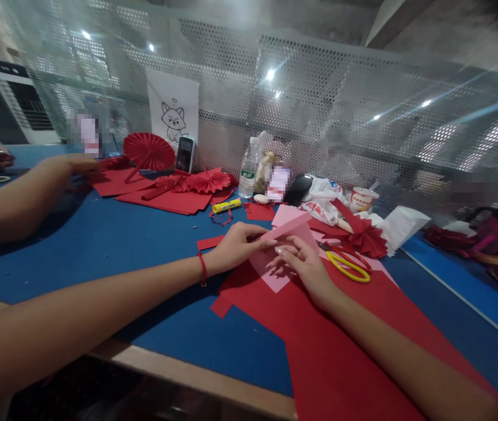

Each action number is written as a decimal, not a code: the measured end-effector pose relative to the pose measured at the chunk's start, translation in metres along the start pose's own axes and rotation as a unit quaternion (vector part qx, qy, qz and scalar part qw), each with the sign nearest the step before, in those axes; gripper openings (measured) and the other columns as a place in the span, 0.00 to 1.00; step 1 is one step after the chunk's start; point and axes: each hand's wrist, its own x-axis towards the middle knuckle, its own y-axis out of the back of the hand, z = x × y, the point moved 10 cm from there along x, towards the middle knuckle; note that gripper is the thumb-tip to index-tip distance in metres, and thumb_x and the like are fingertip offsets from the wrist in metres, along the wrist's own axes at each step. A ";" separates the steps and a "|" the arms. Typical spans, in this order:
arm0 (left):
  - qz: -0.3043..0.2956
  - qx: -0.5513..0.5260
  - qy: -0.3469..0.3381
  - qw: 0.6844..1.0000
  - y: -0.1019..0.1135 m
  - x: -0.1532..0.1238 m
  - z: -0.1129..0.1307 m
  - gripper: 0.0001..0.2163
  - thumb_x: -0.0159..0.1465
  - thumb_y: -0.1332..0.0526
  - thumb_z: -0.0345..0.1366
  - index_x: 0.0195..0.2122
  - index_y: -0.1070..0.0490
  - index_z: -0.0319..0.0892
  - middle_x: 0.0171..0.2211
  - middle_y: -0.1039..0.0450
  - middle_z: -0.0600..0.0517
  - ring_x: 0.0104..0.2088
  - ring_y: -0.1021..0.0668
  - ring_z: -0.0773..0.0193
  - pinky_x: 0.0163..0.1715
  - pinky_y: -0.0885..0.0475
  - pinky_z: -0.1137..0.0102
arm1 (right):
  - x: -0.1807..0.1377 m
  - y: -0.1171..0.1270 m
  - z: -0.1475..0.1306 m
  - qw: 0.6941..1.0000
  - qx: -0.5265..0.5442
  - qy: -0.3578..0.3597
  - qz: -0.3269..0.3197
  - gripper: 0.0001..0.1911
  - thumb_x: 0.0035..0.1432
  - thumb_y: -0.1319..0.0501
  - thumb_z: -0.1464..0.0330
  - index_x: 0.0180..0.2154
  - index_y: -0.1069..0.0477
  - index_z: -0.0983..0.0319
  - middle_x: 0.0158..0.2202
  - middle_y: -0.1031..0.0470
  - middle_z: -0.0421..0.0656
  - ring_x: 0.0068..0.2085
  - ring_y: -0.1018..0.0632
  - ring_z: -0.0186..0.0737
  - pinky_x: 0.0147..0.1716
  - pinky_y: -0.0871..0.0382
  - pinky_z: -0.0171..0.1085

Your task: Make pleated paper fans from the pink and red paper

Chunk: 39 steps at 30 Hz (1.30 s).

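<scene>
as fingers [253, 248] pinch pink paper [276, 282], a bottle [248, 171] (green label [248, 173]) stands.

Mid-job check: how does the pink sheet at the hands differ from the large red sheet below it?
Colour: the pink sheet is pale; the red sheet is deep and strong.
Size: the red sheet is far larger than the pink sheet.
Pose: the left hand holds the pink sheet, whose upper edge is folded over; the red sheet lies spread on the table.
Both look like plain paper.

left hand [239, 245] and right hand [305, 264] curl close together.
</scene>
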 end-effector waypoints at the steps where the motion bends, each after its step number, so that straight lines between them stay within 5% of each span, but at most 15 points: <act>1: 0.004 -0.010 0.008 1.000 0.001 0.001 -0.002 0.18 0.60 0.37 0.47 0.40 0.20 0.35 0.32 0.20 0.49 0.29 0.24 0.64 0.27 0.33 0.75 | 0.001 0.008 -0.002 0.999 -0.013 0.014 0.030 0.21 0.53 0.34 0.56 0.44 0.36 0.59 0.33 0.25 0.40 0.27 0.23 0.36 0.24 0.28 0.35; 4: 0.006 -0.011 0.043 0.999 0.005 0.003 -0.011 0.19 0.60 0.37 0.48 0.38 0.20 0.34 0.27 0.23 0.50 0.25 0.29 0.68 0.22 0.39 0.76 | -0.001 0.041 -0.017 0.979 -0.098 0.090 0.156 0.22 0.54 0.35 0.55 0.44 0.38 0.58 0.33 0.29 0.39 0.27 0.27 0.35 0.25 0.30 0.36; 7: -0.025 0.013 0.079 0.996 0.003 0.004 -0.020 0.20 0.60 0.37 0.49 0.36 0.20 0.34 0.24 0.26 0.51 0.23 0.31 0.69 0.20 0.43 0.76 | -0.013 0.063 -0.044 0.921 -0.216 0.193 0.260 0.18 0.57 0.37 0.58 0.45 0.36 0.59 0.39 0.31 0.43 0.38 0.27 0.40 0.39 0.30 0.40; 12: -0.100 0.033 0.074 0.992 -0.006 0.004 -0.021 0.19 0.59 0.37 0.48 0.33 0.20 0.35 0.23 0.26 0.52 0.22 0.31 0.69 0.20 0.42 0.76 | -0.023 0.045 -0.073 0.863 -0.346 0.294 0.221 0.19 0.60 0.39 0.60 0.51 0.34 0.58 0.51 0.32 0.49 0.54 0.31 0.47 0.56 0.38 0.48; 22: -0.124 0.037 0.029 0.991 -0.008 0.005 -0.022 0.17 0.58 0.36 0.46 0.37 0.19 0.36 0.30 0.19 0.48 0.28 0.23 0.64 0.26 0.32 0.74 | -0.004 0.016 -0.044 0.923 -0.326 0.202 0.029 0.09 0.57 0.34 0.60 0.38 0.21 0.56 0.38 0.20 0.42 0.40 0.21 0.43 0.43 0.30 0.40; 39: -0.033 0.050 -0.018 0.998 0.007 0.005 -0.002 0.14 0.57 0.33 0.43 0.39 0.18 0.39 0.37 0.18 0.46 0.40 0.18 0.55 0.40 0.23 0.68 | 0.002 0.029 -0.037 0.964 -0.224 0.128 0.064 0.09 0.49 0.30 0.62 0.34 0.19 0.58 0.34 0.18 0.42 0.38 0.19 0.44 0.42 0.26 0.41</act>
